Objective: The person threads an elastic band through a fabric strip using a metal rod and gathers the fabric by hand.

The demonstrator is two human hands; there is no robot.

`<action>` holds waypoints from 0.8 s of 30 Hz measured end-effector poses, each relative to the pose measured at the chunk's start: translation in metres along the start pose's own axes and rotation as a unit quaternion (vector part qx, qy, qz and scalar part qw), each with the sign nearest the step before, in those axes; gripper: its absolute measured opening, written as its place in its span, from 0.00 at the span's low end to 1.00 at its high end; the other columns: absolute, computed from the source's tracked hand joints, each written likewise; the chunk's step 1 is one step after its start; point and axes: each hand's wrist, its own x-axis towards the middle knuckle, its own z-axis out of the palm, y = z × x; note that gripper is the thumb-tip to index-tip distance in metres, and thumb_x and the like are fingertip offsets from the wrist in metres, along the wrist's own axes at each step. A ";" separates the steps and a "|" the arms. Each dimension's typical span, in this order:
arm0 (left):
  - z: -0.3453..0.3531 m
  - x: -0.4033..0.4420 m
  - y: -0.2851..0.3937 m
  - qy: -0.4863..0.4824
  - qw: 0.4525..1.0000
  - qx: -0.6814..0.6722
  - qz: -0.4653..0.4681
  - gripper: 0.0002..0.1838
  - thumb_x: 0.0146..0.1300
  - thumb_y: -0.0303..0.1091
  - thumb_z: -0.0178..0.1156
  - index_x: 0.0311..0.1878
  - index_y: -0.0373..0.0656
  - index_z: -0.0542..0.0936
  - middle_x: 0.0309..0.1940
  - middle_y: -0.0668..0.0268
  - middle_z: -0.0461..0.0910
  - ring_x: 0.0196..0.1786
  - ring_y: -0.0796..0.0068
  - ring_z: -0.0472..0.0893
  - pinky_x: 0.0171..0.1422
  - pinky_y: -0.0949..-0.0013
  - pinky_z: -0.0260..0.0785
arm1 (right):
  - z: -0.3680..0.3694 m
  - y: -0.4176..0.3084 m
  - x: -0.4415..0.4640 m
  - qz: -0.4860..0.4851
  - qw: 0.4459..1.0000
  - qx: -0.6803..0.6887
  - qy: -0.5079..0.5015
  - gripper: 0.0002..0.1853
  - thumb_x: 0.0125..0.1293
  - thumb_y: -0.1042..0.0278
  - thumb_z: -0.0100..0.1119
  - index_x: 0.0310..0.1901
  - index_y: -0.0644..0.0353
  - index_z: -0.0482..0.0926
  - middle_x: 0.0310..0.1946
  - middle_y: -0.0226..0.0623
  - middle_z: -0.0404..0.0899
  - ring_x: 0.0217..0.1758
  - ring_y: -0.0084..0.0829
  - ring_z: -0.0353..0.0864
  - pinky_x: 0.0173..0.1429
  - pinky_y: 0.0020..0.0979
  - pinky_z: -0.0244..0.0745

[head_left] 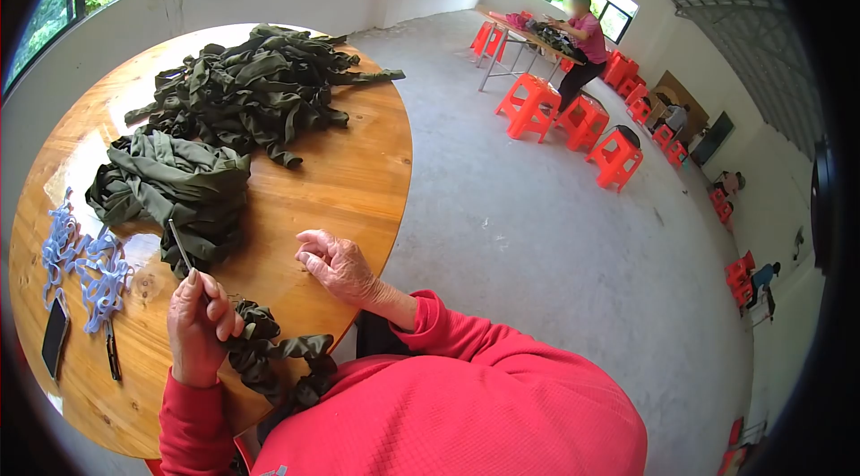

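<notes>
My left hand [199, 325] is closed around a thin metal tool [180, 245] whose tip points up and away from me. Gathered dark green fabric [285, 352] hangs beside its fingers and runs down to my lap; whether the fingers also grip it I cannot tell. Over the table's wood, my right hand [339, 268] has its fingers curled loosely, with nothing visible between them. Beyond my left hand lies a folded dark green cloth bundle [175, 189]. A larger heap of dark green strips [260, 86] is behind it.
Light blue elastic strips [100, 279], a phone [55, 338] and a black pen-like object [112, 352] lie on the left of the round wooden table [363, 194]. Red stools [528, 107] stand on the floor. A person [587, 42] works at another table [502, 21].
</notes>
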 end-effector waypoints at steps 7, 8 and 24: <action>0.001 0.000 0.000 0.002 1.000 -0.003 -0.003 0.16 0.69 0.45 0.44 0.29 0.45 0.69 0.14 0.72 0.62 0.10 0.80 0.60 0.17 0.73 0.59 | 0.001 0.002 0.000 0.006 1.000 0.012 -0.003 0.15 0.64 0.72 0.53 0.51 0.66 0.70 0.36 0.40 0.80 0.35 0.20 0.77 0.40 0.23 0.73; 0.001 0.000 0.000 0.000 1.000 -0.004 -0.004 0.16 0.69 0.45 0.44 0.29 0.45 0.69 0.14 0.72 0.62 0.10 0.80 0.60 0.17 0.73 0.59 | 0.001 0.004 0.000 0.008 1.000 0.017 -0.004 0.15 0.64 0.72 0.53 0.51 0.66 0.70 0.36 0.40 0.80 0.36 0.20 0.78 0.40 0.23 0.74; 0.000 0.001 0.000 0.000 1.000 -0.006 -0.010 0.17 0.69 0.45 0.44 0.29 0.44 0.69 0.14 0.71 0.62 0.10 0.79 0.61 0.17 0.72 0.59 | 0.002 0.001 0.000 0.008 0.999 0.040 0.010 0.17 0.61 0.67 0.54 0.49 0.68 0.71 0.34 0.48 0.81 0.34 0.31 0.81 0.40 0.29 0.75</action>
